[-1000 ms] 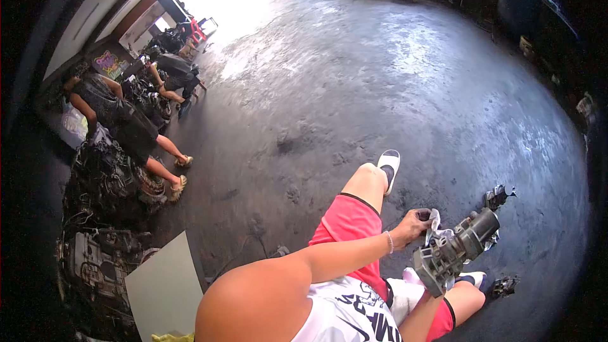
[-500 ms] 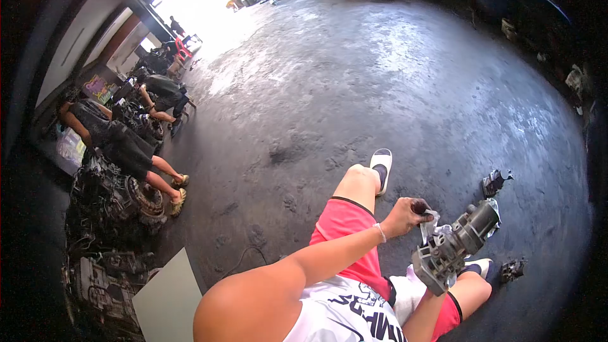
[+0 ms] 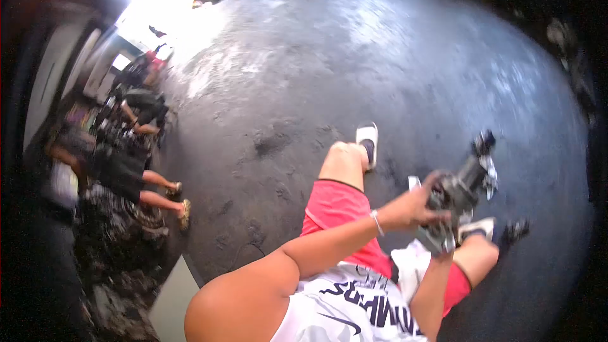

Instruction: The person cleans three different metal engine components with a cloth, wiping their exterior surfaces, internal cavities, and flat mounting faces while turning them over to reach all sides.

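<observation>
A grey metal engine part with a dark cylindrical housing is held up above my lap, blurred by motion. My left hand reaches across from the left and grips its near side, thumb and fingers spread around the body. A small white piece, perhaps cloth or plastic, shows beside the left fingers. From below, my right forearm runs up to the part's lower end. The part hides most of my right hand, which supports it from underneath. A white cloth lies on my lap.
Dark parts lie on the floor, one beyond the held part and one beside my right foot. At left, people sit by piled engine parts. A pale panel stands near my left shoulder.
My left hand has moved from the whitish material at the part's side onto the part itself. The part has shifted slightly up, and the whole view has turned a little.
</observation>
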Motion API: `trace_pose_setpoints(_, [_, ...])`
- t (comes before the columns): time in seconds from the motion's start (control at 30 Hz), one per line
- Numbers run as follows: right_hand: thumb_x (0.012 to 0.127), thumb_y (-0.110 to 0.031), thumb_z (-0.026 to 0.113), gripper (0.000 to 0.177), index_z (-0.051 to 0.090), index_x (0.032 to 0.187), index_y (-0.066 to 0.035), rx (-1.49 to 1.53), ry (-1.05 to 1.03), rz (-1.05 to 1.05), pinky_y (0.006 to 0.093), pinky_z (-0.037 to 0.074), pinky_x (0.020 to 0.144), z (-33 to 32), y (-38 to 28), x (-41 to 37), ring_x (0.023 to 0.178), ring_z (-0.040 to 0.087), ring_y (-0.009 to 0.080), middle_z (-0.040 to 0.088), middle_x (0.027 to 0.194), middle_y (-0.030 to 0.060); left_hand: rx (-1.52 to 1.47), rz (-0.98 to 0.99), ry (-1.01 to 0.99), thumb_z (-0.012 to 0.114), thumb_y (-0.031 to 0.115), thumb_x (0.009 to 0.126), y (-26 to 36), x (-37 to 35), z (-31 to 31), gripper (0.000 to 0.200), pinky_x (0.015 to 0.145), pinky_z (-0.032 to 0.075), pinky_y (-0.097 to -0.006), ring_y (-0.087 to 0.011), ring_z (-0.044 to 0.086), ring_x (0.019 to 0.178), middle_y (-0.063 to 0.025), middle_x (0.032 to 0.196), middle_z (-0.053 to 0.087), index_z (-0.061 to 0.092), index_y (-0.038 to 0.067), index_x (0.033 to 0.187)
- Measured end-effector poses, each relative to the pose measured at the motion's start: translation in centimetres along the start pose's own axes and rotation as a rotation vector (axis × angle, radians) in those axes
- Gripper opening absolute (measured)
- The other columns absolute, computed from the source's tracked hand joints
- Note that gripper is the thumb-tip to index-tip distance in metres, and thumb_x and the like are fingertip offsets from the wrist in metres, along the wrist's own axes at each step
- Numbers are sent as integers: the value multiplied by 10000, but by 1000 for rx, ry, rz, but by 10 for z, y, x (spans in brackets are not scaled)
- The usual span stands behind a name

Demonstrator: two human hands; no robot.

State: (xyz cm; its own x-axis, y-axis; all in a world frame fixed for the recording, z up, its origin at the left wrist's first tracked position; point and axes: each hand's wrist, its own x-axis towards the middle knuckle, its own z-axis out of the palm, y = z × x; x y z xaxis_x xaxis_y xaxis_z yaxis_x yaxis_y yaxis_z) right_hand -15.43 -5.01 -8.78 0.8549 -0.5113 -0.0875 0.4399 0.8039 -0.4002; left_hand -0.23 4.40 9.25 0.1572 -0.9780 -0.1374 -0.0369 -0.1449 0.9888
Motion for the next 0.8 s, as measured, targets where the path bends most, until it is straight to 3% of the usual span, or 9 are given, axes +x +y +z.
trace_pose_setpoints(0.03, [826,-319,553,477,498,1200,-28,29,74,-31,397,401,951,-7,2,-31,1109,499,250,563,1152,122,64,-11,54,717,464,705,-10,3,-2,935,994,321,-342,-255,422,1166,-198,1260,435,186,76,1369])
trace_pose_setpoints(0.07, [828,-274,547,409,536,1161,-37,-278,338,-113,387,403,947,-55,24,-32,1105,512,237,573,1143,114,34,-88,11,725,452,702,-3,7,-11,872,979,334,-342,-248,441,1137,-177,1220,468,263,63,1332])
trace_pose_setpoints(0.1, [834,-235,528,375,536,1152,-37,-233,376,-63,373,406,942,-22,19,-31,1107,518,220,571,1154,107,60,-39,115,726,427,710,-21,11,-13,773,947,365,-348,-248,477,1083,-153,1146,514,353,43,1268])
trace_pose_setpoints(0.13, [830,-185,526,310,558,1096,-29,-366,709,49,356,417,912,66,1,-25,1086,537,212,581,1131,113,153,-92,128,725,377,727,-24,13,-21,691,899,407,-343,-231,510,1027,-133,1104,530,399,20,1220])
trace_pose_setpoints(0.2, [776,-125,651,268,586,1013,-19,-507,477,-18,287,452,781,100,-6,-11,873,604,161,632,964,75,-336,-231,58,785,300,668,-45,16,-28,754,867,438,-329,-200,519,1000,-124,1125,505,362,25,1228])
trace_pose_setpoints(0.33, [766,-125,696,253,613,970,-1,-433,392,-67,275,456,719,114,-5,6,786,592,124,641,888,44,-305,-254,125,772,239,689,-62,20,-41,693,844,456,-318,-191,526,988,-96,1119,504,378,31,1221])
trace_pose_setpoints(0.47, [790,-262,683,338,609,993,-3,-777,428,54,269,440,686,96,-8,-6,737,559,106,632,852,40,-670,-262,121,734,193,722,-109,16,-26,627,846,466,-338,-207,548,969,-88,1072,542,387,36,1220])
trace_pose_setpoints(0.63, [838,-298,619,324,599,989,-12,-1035,516,105,273,437,682,113,-19,-25,754,546,99,624,810,52,-890,-410,93,507,567,815,-140,3,-15,660,873,468,-411,-265,564,1028,-117,1141,560,439,76,1251])
trace_pose_setpoints(0.8, [867,-186,577,220,601,993,-8,-1193,492,-217,249,434,664,117,-49,-41,726,531,78,623,809,40,-1191,-396,-35,450,603,823,-158,8,-15,661,861,478,-420,-267,584,986,-112,1123,570,449,92,1244])
